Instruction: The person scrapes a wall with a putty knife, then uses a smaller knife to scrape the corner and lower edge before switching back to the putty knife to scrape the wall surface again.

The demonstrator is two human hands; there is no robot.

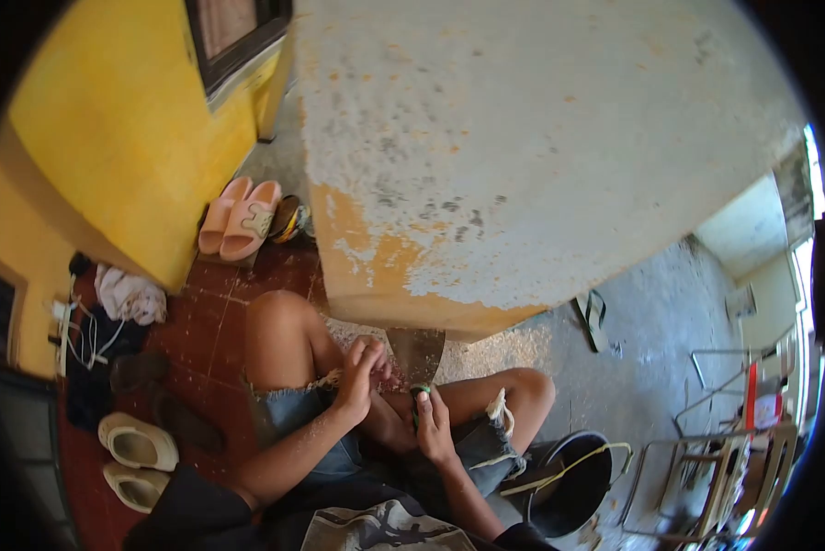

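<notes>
Your R hand [435,428] closed on the scraper [417,353] by its handle, blade up btwn your knees [282,323] at the wall's lower edge [468,323] (can't tell if touching), your L hand [357,378] half-curled beside it, grip unclear, bucket [585,491] to your R.

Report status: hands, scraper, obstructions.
Right hand gripping scraper; left hand raised, loosely curled, apparently empty. Scraper at peeling wall's lower edge, contact unclear. Nothing visibly blocking it; black bucket off right.
</notes>
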